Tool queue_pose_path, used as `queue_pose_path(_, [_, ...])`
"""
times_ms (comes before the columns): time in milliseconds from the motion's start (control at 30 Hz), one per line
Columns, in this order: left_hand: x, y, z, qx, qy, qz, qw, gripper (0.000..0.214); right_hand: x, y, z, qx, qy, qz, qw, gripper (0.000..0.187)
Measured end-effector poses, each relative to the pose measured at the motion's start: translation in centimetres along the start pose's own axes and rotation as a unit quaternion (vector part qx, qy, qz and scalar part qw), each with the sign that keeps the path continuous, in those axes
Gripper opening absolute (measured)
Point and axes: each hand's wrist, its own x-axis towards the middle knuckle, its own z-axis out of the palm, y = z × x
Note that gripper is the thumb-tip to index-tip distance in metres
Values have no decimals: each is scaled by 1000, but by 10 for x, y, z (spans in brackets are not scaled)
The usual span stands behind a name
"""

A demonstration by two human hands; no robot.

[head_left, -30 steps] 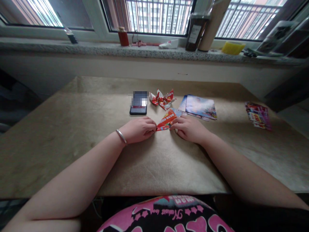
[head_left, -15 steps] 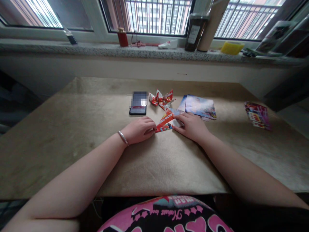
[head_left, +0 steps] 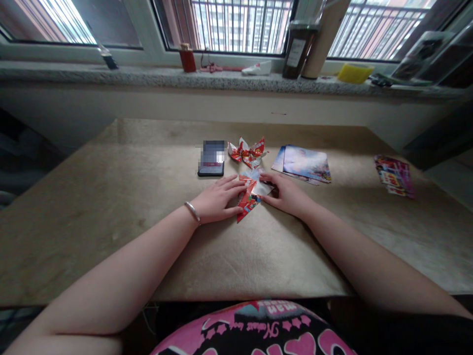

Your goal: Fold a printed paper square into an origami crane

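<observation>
Left hand [head_left: 219, 200] lies spread on the folded red paper [head_left: 253, 195] — whether the right hand [head_left: 287, 195] pinches its edge, I cannot tell — creases best pressed flat against the desk [head_left: 236, 261].

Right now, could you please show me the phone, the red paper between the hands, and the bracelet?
Phone [head_left: 211, 159]: head view, middle of its screen.
Red paper [head_left: 247, 198]: head view, its red printed part.
Bracelet [head_left: 192, 212]: head view, middle of the silver band.
</observation>
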Motion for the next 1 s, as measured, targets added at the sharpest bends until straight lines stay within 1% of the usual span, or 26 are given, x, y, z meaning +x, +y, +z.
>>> queue_pose_path(67, [0,0,0,5,-3,2,1000,60,0,1,0,-6,4,3,1000,61])
queue_pose_path(133, [0,0,1,9,0,11,1000,62,-1,0,0,-18,3,7,1000,65])
queue_pose_path(267, [-1,2,2,20,4,18,1000,64,-1,-1,-1,-26,3,3,1000,65])
queue_pose_path(400, [-1,5,2,34,2,12,999,63,-1,-2,-1,1,5,-1,1000,66])
queue_pose_path(600, [-1,7,3,43,17,21,999,64,-2,-1,2,56,8,15,998,63])
queue_pose_path(767, [-1,6,4,24,13,0,1000,63,-3,0,4,101,13,10,995,58])
queue_pose_path(867, [-1,7,6,38,19,-16,999,65,-5,-2,2,121,14,17,992,53])
queue_pose_path(1000, [-1,10,7,66,34,-18,997,67,-6,-6,-5,119,18,31,992,46])
